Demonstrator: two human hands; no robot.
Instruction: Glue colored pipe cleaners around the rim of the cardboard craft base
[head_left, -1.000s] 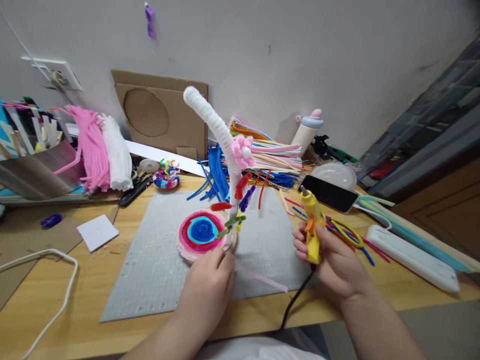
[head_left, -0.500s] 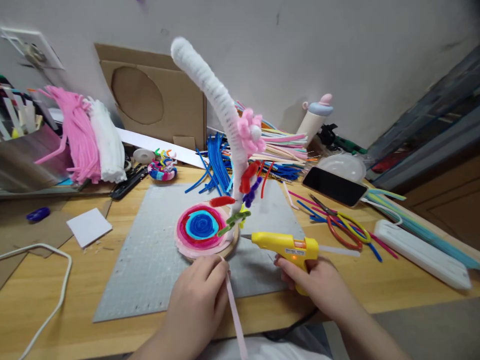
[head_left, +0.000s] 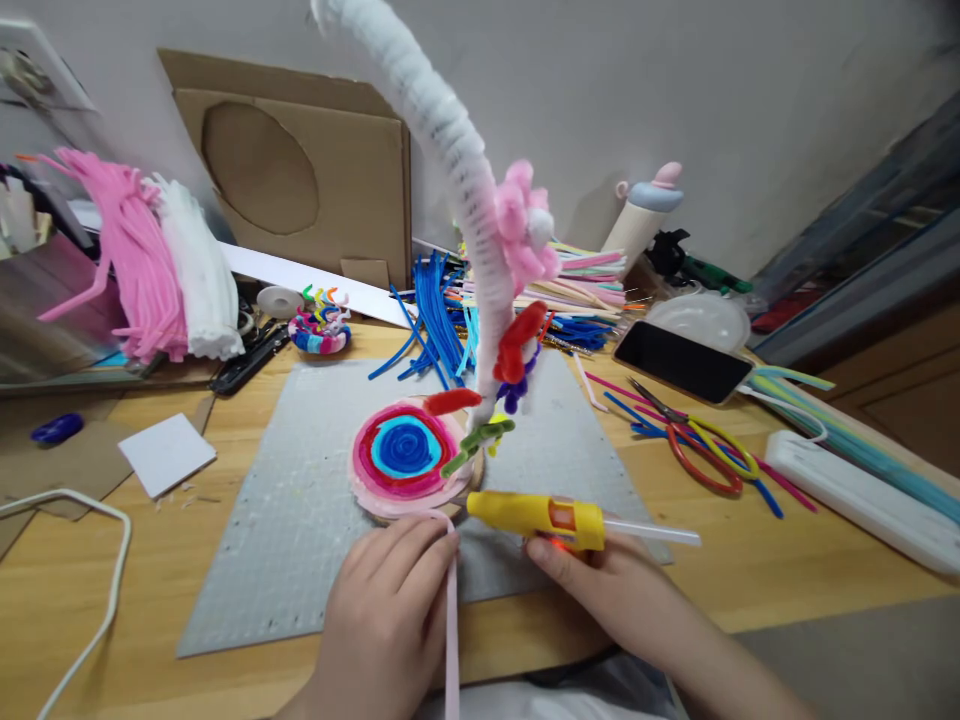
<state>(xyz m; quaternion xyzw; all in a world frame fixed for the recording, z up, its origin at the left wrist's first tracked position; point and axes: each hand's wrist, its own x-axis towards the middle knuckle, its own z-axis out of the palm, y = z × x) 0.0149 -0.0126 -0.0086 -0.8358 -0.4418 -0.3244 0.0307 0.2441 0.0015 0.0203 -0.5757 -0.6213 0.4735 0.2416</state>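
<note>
On a grey cutting mat (head_left: 247, 560) lies a round base (head_left: 367, 492) coiled in pink, red and blue. From its right side rises a thick white fuzzy stem (head_left: 450, 130), bearing a pink flower (head_left: 523, 225) and red, purple and green pipe-cleaner pieces. My left hand (head_left: 390, 600) is closed at the base's near edge, pinching a pale pink strip (head_left: 451, 640) that hangs toward me. A yellow hot glue gun (head_left: 517, 512) with a clear glue stick is gripped in my right hand (head_left: 592, 575). Its nozzle points left, close to the base's near right rim.
Scissors (head_left: 709, 445) and loose pipe cleaners lie right, near a phone (head_left: 682, 360) and a white power strip (head_left: 862, 500). Pink (head_left: 135, 260) and white bundles stand left. Behind are blue pipe cleaners (head_left: 437, 315) and cardboard (head_left: 352, 190). A white cable (head_left: 124, 560) curves at left.
The glue gun has moved left and down toward the base's rim and tipped over. My left hand stays at the base with the strip. The camera view has shifted slightly.
</note>
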